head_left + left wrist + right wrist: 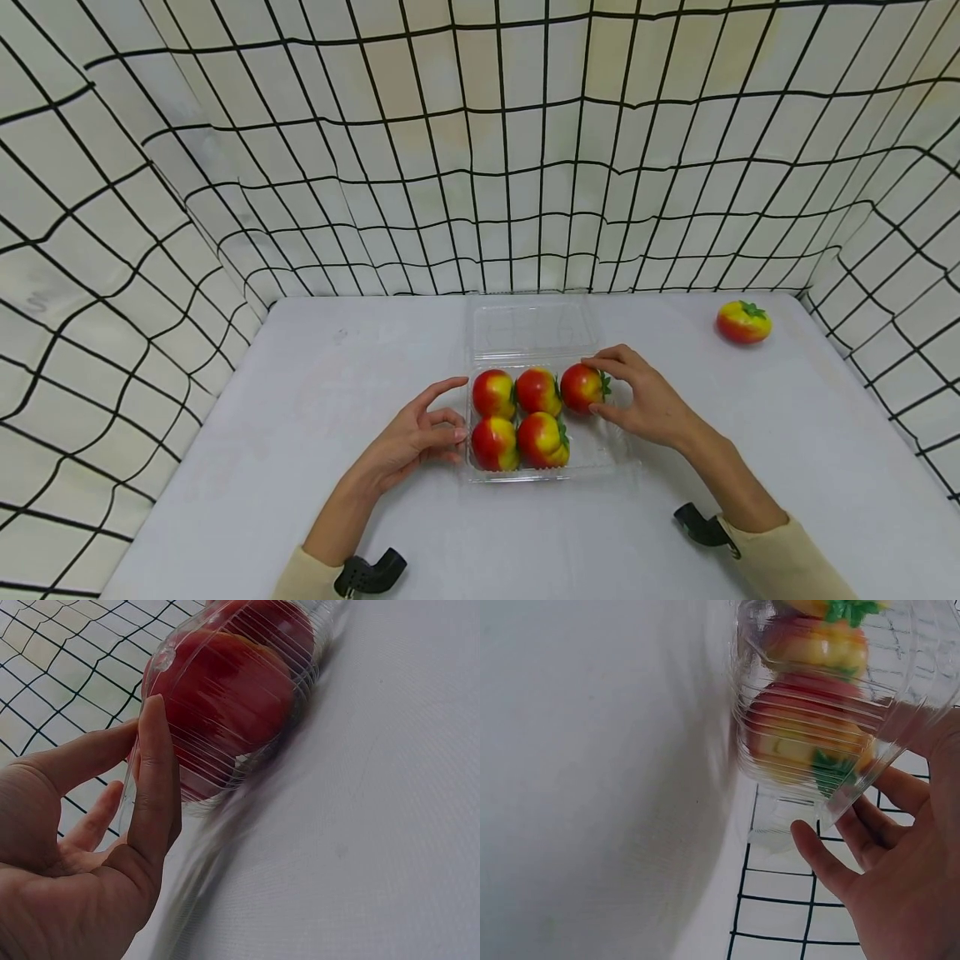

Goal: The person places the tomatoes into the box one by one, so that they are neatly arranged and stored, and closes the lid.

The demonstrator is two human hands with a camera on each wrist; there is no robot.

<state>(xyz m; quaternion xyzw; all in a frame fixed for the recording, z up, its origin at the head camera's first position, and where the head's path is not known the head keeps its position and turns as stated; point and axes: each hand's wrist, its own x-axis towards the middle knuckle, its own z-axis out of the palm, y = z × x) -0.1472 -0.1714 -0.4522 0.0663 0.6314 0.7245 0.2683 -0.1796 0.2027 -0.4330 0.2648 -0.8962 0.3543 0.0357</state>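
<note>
A clear plastic clamshell box (pixel 592 454) lies with its lid (pixel 532 329) folded back, several red-and-yellow fruits with green leafy tops in its base. My right hand (pixel 648 400) holds the back right fruit (pixel 581 387) between thumb and fingertips, inside the box; through the box wall, the right wrist view shows that fruit (pixel 799 739) beside the hand (pixel 900 855). On the opposite side, my left hand (pixel 416 433) pinches the box's left edge. In the left wrist view, the left thumb (pixel 154 757) lies against the clear wall, close to the red fruit (pixel 225 694).
One more red-and-yellow fruit (pixel 742 322) sits near the table's back right corner. Black netting (pixel 506 175) over white walls borders the back and sides of the white table (pixel 337 358). A black wrist mount (pixel 371 573) sits on the left sleeve, another (pixel 705 527) on the right.
</note>
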